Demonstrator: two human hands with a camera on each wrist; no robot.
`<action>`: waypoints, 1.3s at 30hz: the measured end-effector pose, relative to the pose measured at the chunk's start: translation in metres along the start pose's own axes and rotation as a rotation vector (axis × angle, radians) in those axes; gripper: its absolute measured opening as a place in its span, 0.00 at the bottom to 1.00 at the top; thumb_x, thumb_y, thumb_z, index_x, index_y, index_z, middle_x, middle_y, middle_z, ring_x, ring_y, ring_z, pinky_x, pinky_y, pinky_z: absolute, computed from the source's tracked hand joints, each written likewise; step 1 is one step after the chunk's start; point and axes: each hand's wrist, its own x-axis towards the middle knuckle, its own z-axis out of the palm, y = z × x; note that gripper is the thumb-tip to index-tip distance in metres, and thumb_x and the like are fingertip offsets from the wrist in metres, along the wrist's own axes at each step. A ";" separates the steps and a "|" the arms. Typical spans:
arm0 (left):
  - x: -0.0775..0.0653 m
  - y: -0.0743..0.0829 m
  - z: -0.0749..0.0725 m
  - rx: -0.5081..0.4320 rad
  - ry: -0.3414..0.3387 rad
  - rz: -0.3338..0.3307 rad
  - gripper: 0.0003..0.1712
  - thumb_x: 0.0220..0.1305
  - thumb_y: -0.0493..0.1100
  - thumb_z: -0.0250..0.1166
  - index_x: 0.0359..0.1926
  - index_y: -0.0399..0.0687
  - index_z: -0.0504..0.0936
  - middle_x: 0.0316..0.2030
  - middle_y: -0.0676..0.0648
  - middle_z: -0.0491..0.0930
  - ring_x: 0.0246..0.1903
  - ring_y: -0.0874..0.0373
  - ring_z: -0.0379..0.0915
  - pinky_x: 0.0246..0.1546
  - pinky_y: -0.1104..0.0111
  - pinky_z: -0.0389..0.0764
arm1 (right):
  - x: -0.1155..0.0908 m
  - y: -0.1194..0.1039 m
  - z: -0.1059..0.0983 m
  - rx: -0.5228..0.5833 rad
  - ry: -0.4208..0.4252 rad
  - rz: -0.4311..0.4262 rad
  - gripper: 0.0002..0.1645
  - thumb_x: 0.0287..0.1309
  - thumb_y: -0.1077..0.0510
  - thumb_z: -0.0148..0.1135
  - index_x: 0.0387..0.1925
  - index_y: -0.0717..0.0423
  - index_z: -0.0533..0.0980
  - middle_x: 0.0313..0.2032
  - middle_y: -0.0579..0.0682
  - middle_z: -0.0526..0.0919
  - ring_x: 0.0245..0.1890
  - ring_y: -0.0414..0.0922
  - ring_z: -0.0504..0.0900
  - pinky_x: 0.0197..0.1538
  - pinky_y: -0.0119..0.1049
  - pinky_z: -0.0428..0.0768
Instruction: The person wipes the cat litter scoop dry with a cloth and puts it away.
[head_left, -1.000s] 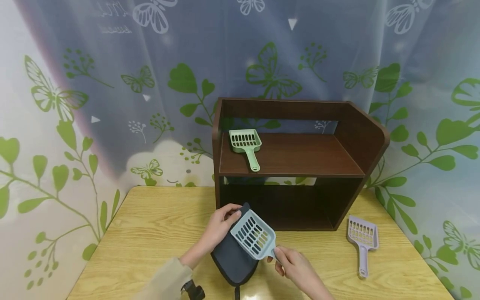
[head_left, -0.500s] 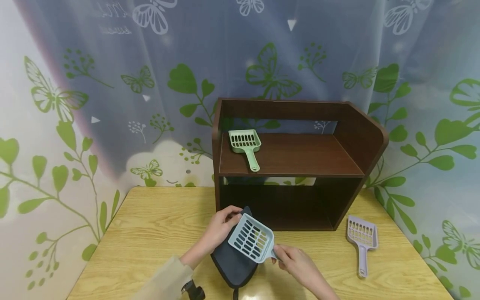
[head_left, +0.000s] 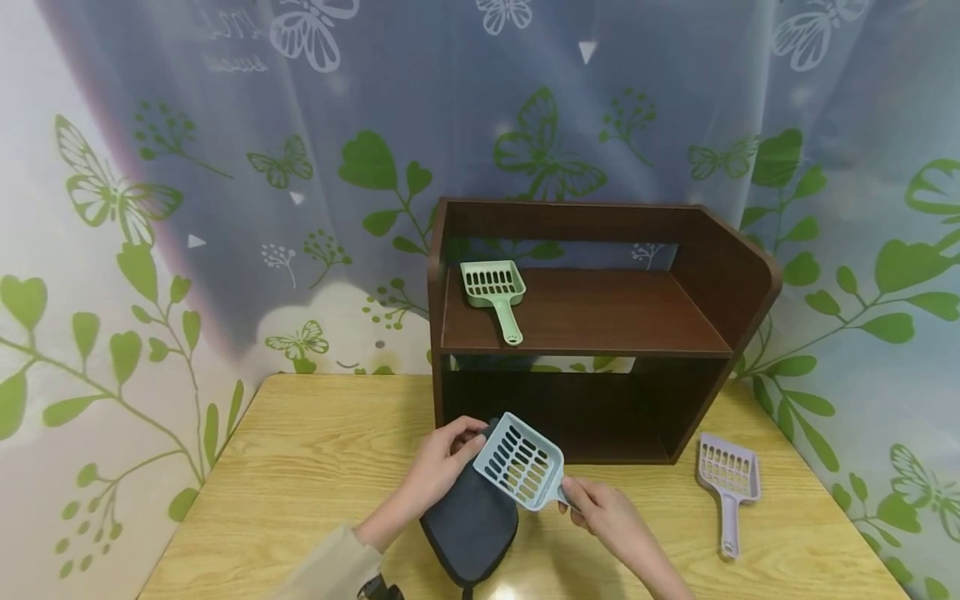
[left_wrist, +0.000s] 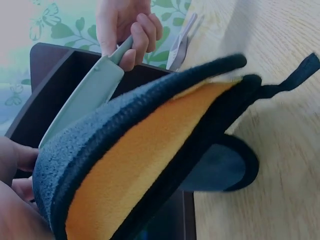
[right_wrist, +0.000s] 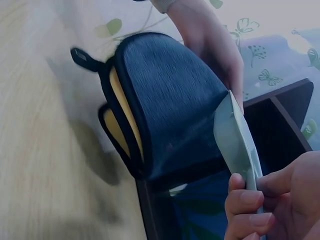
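Note:
My left hand [head_left: 438, 467] pinches the upper end of a dark navy oven mitt [head_left: 472, 533], which is held above the table. An orange lining shows in its opening in the left wrist view, and a hanging loop [left_wrist: 290, 82] trails from it. In my right hand [head_left: 609, 517] is the handle of a pale blue litter scoop [head_left: 520, 461] with a slotted head. The scoop's head overlaps the mitt in the head view, its far edge right by my left fingertips. In the right wrist view the scoop [right_wrist: 232, 135] is seen nearly edge-on beside the mitt [right_wrist: 175, 100].
A dark brown two-tier shelf [head_left: 592, 308] stands at the back of the wooden table [head_left: 322, 450]. On its upper board lies a green litter scoop [head_left: 497, 292]. A purple litter scoop [head_left: 729, 483] lies at the right. A patterned curtain [head_left: 300, 167] hangs behind.
My right hand has moved the blue scoop a little right and up, after a slight dip leftward. My left hand stays on the mitt, whose lower end tips slightly left.

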 end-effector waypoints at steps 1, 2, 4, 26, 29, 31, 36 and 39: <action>-0.001 0.000 0.000 0.012 -0.008 0.009 0.13 0.75 0.42 0.60 0.53 0.42 0.83 0.38 0.47 0.83 0.34 0.60 0.73 0.35 0.71 0.73 | 0.000 0.000 -0.003 0.017 0.000 0.002 0.25 0.79 0.46 0.47 0.29 0.54 0.78 0.16 0.42 0.67 0.17 0.34 0.63 0.24 0.30 0.63; -0.002 0.001 -0.001 0.020 -0.018 0.021 0.12 0.75 0.42 0.60 0.53 0.42 0.83 0.38 0.48 0.83 0.34 0.60 0.74 0.35 0.71 0.73 | 0.000 0.000 -0.005 0.031 0.000 0.001 0.25 0.79 0.46 0.47 0.29 0.55 0.78 0.16 0.42 0.67 0.16 0.34 0.63 0.24 0.30 0.63; -0.003 0.001 -0.002 0.039 -0.035 0.040 0.12 0.75 0.43 0.60 0.53 0.43 0.83 0.39 0.49 0.83 0.35 0.60 0.74 0.36 0.71 0.74 | 0.000 0.000 -0.010 0.049 0.005 0.003 0.25 0.79 0.47 0.47 0.30 0.56 0.78 0.16 0.43 0.67 0.16 0.34 0.62 0.24 0.30 0.62; -0.014 0.012 -0.017 0.265 -0.069 0.168 0.12 0.75 0.49 0.60 0.52 0.53 0.84 0.45 0.54 0.82 0.46 0.57 0.81 0.48 0.61 0.81 | -0.020 -0.036 -0.094 0.026 0.088 -0.219 0.18 0.80 0.57 0.47 0.35 0.59 0.78 0.16 0.39 0.64 0.15 0.32 0.60 0.18 0.31 0.64; -0.014 0.011 -0.017 0.283 -0.068 0.175 0.12 0.76 0.49 0.60 0.52 0.53 0.84 0.45 0.54 0.81 0.45 0.57 0.81 0.47 0.62 0.81 | -0.016 -0.043 -0.108 0.033 0.123 -0.235 0.19 0.80 0.57 0.45 0.36 0.61 0.78 0.17 0.41 0.65 0.14 0.32 0.60 0.16 0.32 0.63; -0.015 0.010 -0.017 0.293 -0.068 0.177 0.12 0.76 0.50 0.59 0.52 0.53 0.84 0.45 0.53 0.81 0.45 0.57 0.81 0.47 0.62 0.81 | -0.011 -0.048 -0.116 0.032 0.145 -0.241 0.19 0.81 0.56 0.44 0.37 0.62 0.77 0.17 0.42 0.65 0.14 0.33 0.59 0.15 0.32 0.62; -0.016 0.007 -0.015 0.315 -0.070 0.178 0.15 0.76 0.53 0.58 0.52 0.54 0.85 0.44 0.54 0.81 0.44 0.57 0.81 0.46 0.62 0.81 | 0.008 -0.060 -0.132 0.047 0.157 -0.210 0.19 0.82 0.53 0.42 0.41 0.63 0.73 0.19 0.47 0.69 0.13 0.35 0.59 0.15 0.31 0.62; -0.016 0.007 -0.015 0.312 -0.071 0.178 0.15 0.77 0.53 0.58 0.52 0.54 0.85 0.44 0.55 0.81 0.44 0.58 0.81 0.46 0.63 0.81 | 0.021 -0.068 -0.139 0.079 0.150 -0.187 0.20 0.82 0.53 0.40 0.44 0.66 0.71 0.23 0.50 0.72 0.14 0.36 0.61 0.17 0.32 0.64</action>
